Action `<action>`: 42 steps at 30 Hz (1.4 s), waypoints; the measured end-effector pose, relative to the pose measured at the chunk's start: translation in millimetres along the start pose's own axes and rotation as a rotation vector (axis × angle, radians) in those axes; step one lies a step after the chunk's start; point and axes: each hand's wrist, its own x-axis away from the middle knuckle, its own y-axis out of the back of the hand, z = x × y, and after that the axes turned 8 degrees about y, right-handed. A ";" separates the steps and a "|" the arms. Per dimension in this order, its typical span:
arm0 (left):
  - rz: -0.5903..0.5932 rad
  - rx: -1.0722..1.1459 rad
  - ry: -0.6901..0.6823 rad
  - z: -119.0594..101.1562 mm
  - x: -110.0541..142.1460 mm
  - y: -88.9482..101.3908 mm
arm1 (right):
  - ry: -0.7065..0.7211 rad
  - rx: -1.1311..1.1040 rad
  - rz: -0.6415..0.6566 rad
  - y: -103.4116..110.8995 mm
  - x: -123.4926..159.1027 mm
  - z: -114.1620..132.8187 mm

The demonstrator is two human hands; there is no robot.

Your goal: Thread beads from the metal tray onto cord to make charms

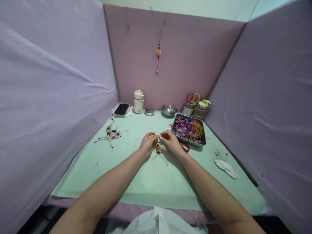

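My left hand (pixel 148 143) and my right hand (pixel 170 141) meet fingertip to fingertip over the middle of the table. Each is closed in a pinch; whatever lies between the fingers is too small to make out. Just below the fingertips is an orange beaded charm (pixel 159 149) with dark beads at its ends. From its lower end a thin dark cord (pixel 162 158) spreads on the table, with a loop to the left. Red-handled scissors (pixel 185 147) lie partly hidden behind my right wrist.
A metal tray (pixel 204 141) of beads and cords stands right. Red-corded charms (pixel 112 133) lie left. Behind are a phone (pixel 122 109), white bottle (pixel 138 102), small round tin (pixel 149 112), steel bowl (pixel 169 110) and jars (pixel 201 110). A white cloth (pixel 226 169) lies right; a finished-looking charm (pixel 158 53) hangs above.
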 end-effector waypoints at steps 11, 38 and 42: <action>0.010 -0.017 -0.075 0.0 4.4 -0.8 | -0.097 -0.199 -0.025 -3.4 -0.4 1.1; 0.062 -0.202 -0.226 -1.2 1.9 0.4 | -0.359 -0.470 0.006 -0.2 4.4 15.5; 0.091 -0.250 -0.227 -4.7 1.2 0.1 | -0.348 -0.471 0.020 0.7 3.8 15.5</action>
